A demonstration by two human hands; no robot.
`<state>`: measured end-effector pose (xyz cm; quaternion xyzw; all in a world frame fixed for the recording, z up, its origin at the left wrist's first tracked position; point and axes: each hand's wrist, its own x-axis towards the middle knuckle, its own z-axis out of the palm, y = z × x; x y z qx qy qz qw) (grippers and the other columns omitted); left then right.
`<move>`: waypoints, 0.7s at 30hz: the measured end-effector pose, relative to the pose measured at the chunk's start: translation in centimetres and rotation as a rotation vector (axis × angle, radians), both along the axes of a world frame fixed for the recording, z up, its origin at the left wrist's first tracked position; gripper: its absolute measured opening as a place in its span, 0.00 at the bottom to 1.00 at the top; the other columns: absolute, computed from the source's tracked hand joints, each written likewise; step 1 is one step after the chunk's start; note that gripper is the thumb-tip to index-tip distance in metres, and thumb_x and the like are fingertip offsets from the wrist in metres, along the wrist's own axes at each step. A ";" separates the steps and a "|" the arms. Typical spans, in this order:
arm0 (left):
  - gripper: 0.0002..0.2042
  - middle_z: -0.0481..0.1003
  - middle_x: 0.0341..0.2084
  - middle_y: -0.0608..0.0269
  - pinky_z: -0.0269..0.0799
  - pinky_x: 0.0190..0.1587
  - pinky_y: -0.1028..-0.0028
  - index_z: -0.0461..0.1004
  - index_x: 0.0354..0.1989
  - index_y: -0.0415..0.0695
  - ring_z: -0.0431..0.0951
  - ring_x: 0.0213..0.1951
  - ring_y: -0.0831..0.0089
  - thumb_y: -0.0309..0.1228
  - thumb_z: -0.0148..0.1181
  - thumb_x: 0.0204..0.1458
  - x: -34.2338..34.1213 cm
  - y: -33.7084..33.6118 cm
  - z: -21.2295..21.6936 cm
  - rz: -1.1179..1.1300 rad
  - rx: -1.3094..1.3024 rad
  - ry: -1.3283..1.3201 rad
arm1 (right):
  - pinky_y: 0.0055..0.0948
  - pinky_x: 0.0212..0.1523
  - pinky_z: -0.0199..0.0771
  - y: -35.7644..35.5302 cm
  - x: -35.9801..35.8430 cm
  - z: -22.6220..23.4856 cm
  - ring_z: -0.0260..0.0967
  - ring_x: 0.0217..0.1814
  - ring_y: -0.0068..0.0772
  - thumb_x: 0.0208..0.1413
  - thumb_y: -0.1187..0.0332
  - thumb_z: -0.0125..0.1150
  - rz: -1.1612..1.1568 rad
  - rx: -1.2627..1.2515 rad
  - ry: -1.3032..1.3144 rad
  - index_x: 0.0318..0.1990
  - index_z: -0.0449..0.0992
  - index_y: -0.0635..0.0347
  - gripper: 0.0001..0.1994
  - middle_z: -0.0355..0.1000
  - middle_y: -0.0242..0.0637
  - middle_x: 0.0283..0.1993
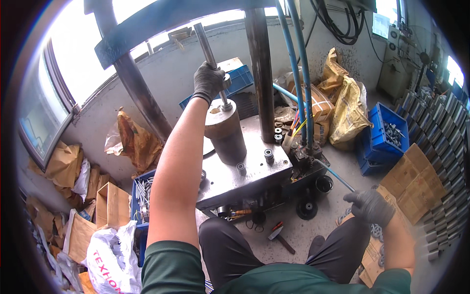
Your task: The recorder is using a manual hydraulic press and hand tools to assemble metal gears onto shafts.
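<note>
My left hand [209, 80], in a dark grey glove, is closed around an upright steel rod [203, 39]. A metal ring [226, 81] shows beside its fingers; whether they hold the ring too is hidden. The rod stands in the top of a thick metal cylinder [226, 132] on the steel press table [262, 169]. Low on the right, my right hand [373, 207], gloved alike, is closed at the end of a thin blue lever [335, 175]. That lever slants up to a fitting beside the table. Small ringed metal parts [269, 156] stand on the tabletop.
Dark press columns [260, 73] and blue hoses [297, 63] rise around the table. A hammer [281, 240] lies on the floor between my legs. Blue crates [384, 132] and stacked metal tubes [440, 157] stand right; a white sack [115, 259] and cardboard lie left.
</note>
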<state>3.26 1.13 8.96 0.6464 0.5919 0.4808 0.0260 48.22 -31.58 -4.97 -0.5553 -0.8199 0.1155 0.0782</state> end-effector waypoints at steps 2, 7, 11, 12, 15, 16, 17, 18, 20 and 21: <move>0.10 0.81 0.30 0.57 0.83 0.41 0.65 0.74 0.41 0.42 0.85 0.34 0.63 0.29 0.66 0.51 1.1 -0.7 0.2 -0.053 -0.029 -0.065 | 0.47 0.48 0.79 -0.8 0.8 -0.9 0.79 0.44 0.54 0.51 0.67 0.58 0.019 -0.044 -0.017 0.48 0.82 0.57 0.17 0.80 0.48 0.42; 0.09 0.80 0.28 0.59 0.84 0.35 0.68 0.74 0.40 0.41 0.85 0.31 0.67 0.27 0.64 0.53 0.6 0.0 -0.2 -0.067 0.030 0.091 | 0.47 0.49 0.78 0.0 0.0 0.5 0.79 0.46 0.53 0.53 0.66 0.58 0.006 -0.146 -0.133 0.48 0.82 0.57 0.16 0.80 0.48 0.43; 0.10 0.81 0.29 0.57 0.83 0.39 0.66 0.74 0.41 0.42 0.85 0.33 0.65 0.29 0.65 0.52 0.1 0.3 -0.3 -0.041 -0.004 0.052 | 0.47 0.47 0.79 1.5 0.6 1.2 0.79 0.43 0.53 0.52 0.66 0.58 0.032 -0.031 -0.044 0.48 0.82 0.56 0.16 0.80 0.48 0.40; 0.11 0.81 0.30 0.57 0.83 0.41 0.65 0.74 0.41 0.42 0.85 0.34 0.64 0.30 0.66 0.51 0.3 0.1 -0.2 -0.050 -0.018 0.010 | 0.47 0.46 0.79 1.8 0.6 1.6 0.79 0.42 0.53 0.52 0.66 0.58 0.040 0.024 -0.002 0.48 0.82 0.56 0.16 0.80 0.48 0.39; 0.12 0.81 0.30 0.56 0.82 0.43 0.64 0.75 0.42 0.42 0.85 0.35 0.62 0.31 0.67 0.50 0.8 -0.4 -0.1 -0.006 0.000 0.095 | 0.45 0.45 0.80 2.2 0.3 2.5 0.80 0.42 0.50 0.50 0.68 0.60 0.001 0.017 0.041 0.46 0.82 0.57 0.15 0.81 0.47 0.38; 0.12 0.81 0.30 0.56 0.82 0.43 0.64 0.75 0.42 0.42 0.85 0.35 0.62 0.31 0.67 0.50 0.7 -0.1 -0.2 -0.006 -0.003 0.095 | 0.43 0.47 0.80 2.2 0.0 2.7 0.80 0.44 0.50 0.49 0.70 0.61 -0.035 -0.007 0.078 0.44 0.83 0.59 0.14 0.81 0.47 0.39; 0.12 0.81 0.30 0.56 0.82 0.43 0.64 0.75 0.42 0.42 0.85 0.35 0.62 0.31 0.67 0.51 0.4 0.3 -0.3 -0.009 -0.002 0.095 | 0.42 0.48 0.80 2.3 0.0 2.7 0.81 0.45 0.48 0.50 0.68 0.61 -0.031 -0.007 0.078 0.46 0.83 0.59 0.15 0.82 0.48 0.40; 0.13 0.82 0.30 0.56 0.82 0.43 0.64 0.75 0.42 0.42 0.85 0.35 0.62 0.31 0.67 0.51 0.3 0.4 -0.2 -0.012 -0.001 0.096 | 0.42 0.48 0.80 2.2 0.1 2.4 0.81 0.45 0.48 0.50 0.68 0.61 -0.031 -0.009 0.078 0.46 0.83 0.59 0.15 0.82 0.48 0.40; 0.12 0.82 0.31 0.56 0.82 0.43 0.64 0.75 0.42 0.42 0.85 0.35 0.61 0.32 0.66 0.51 -0.1 0.5 -0.4 -0.013 -0.007 0.081 | 0.42 0.49 0.80 2.0 0.3 1.7 0.81 0.45 0.48 0.51 0.67 0.61 -0.026 -0.005 0.011 0.48 0.83 0.58 0.17 0.82 0.47 0.41; 0.12 0.82 0.31 0.56 0.82 0.44 0.64 0.75 0.42 0.42 0.85 0.36 0.61 0.32 0.66 0.52 0.0 0.4 -0.4 -0.022 -0.009 0.062 | 0.42 0.49 0.80 1.6 0.2 1.6 0.81 0.45 0.48 0.51 0.67 0.61 -0.029 -0.007 0.008 0.48 0.83 0.58 0.17 0.82 0.47 0.41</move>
